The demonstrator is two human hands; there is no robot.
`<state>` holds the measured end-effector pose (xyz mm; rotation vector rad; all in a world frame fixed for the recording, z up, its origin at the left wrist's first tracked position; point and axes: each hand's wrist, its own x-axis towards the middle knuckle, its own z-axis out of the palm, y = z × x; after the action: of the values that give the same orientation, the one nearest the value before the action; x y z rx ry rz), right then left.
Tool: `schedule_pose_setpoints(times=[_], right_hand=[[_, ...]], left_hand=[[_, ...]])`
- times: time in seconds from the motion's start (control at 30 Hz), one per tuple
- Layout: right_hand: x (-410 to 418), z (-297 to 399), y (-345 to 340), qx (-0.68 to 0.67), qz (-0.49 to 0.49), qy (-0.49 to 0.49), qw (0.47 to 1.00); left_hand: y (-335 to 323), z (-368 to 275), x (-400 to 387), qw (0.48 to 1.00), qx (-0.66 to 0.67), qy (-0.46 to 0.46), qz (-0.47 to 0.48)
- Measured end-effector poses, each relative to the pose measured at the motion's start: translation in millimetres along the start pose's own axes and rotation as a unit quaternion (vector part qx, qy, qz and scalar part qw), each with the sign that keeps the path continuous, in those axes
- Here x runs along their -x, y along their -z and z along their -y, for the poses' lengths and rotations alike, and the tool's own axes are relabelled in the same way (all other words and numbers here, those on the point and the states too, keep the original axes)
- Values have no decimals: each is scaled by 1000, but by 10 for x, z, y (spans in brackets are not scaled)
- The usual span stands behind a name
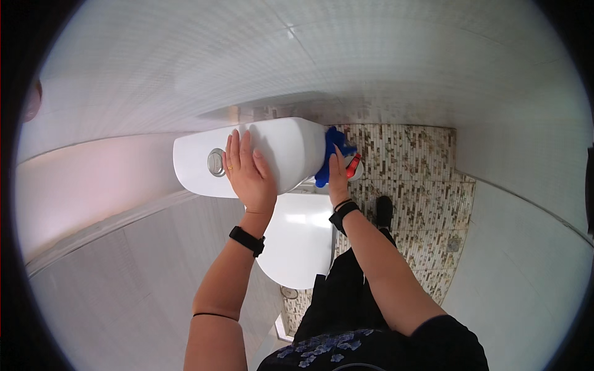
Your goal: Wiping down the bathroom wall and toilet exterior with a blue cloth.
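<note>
My left hand [250, 174] rests palm down on the white lid of a toilet tank [283, 143], holding nothing. Its fingers lie just right of the round metal flush button [216, 163]. At the tank's right end, my right hand [338, 171] has a blue cloth [332, 139] bunched against the side. Part of the cloth is hidden by that hand. Below the tank, the white toilet seat lid [297, 241] is down. Just right of my right hand shows a white container with a red top [353, 166], which looks like a spray bottle.
Pale wall panels [287, 60] rise close behind the tank and to the right. A pale ledge [111, 181] runs left of it. The floor has small mosaic-pattern tiles [408, 157] with a drain cover [454, 244]. My black shoe [384, 211] stands beside the toilet.
</note>
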<state>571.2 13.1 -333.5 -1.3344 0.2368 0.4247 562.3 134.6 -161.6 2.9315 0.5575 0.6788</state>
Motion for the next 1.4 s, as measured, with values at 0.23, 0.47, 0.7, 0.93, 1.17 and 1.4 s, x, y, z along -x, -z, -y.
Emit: schedule_pose_setpoints(times=[0.23, 0.47, 0.7, 0.93, 1.17, 1.4], right_hand=[[-797, -1070, 669, 116, -68, 14, 991], [-336, 8, 290, 16, 63, 11, 998], [-259, 1137, 138, -41, 151, 160, 975], [-1116, -96, 173, 17, 72, 112, 991], [-1506, -811, 432, 130, -31, 30, 991], [-890, -577, 373, 111, -43, 10, 993]], left_hand=[[-228, -237, -25, 997, 80, -7, -3], [-37, -53, -44, 999, 18, -36, -5], [-58, -109, -52, 1000, 12, -26, 3], [-19, -141, -73, 1000, 25, -18, 8], [-52, -199, -47, 998, 62, -13, 9], [-89, -227, -32, 998, 64, -17, -17]])
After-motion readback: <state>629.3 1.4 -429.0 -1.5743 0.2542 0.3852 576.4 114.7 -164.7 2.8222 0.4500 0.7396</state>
